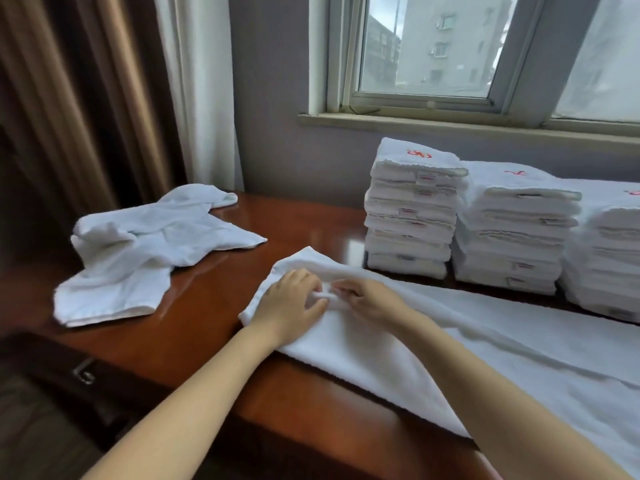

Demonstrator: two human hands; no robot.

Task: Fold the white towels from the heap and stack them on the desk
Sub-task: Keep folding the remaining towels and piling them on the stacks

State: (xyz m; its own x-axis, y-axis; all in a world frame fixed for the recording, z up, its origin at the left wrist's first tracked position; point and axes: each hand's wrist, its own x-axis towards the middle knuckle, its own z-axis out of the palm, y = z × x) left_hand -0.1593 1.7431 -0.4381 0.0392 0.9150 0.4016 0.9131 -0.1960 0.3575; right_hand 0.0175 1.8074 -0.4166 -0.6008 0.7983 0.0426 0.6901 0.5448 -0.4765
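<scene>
A long white towel (450, 341) lies spread across the brown desk (207, 323), running off to the right. My left hand (291, 303) rests on its left end with fingers curled, pinching a small fold of cloth. My right hand (367, 299) pinches the same fold from the other side, fingertips almost meeting the left's. A loose heap of unfolded white towels (145, 244) lies at the desk's left. Three stacks of folded towels stand at the back right: the nearest stack (412, 209), a middle stack (512, 230) and a right stack (606, 254) cut off by the frame.
A window with a sill (450, 123) is behind the stacks. Brown and white curtains (104, 98) hang at the left. A drawer handle (83, 372) shows on the desk's front, below the left edge.
</scene>
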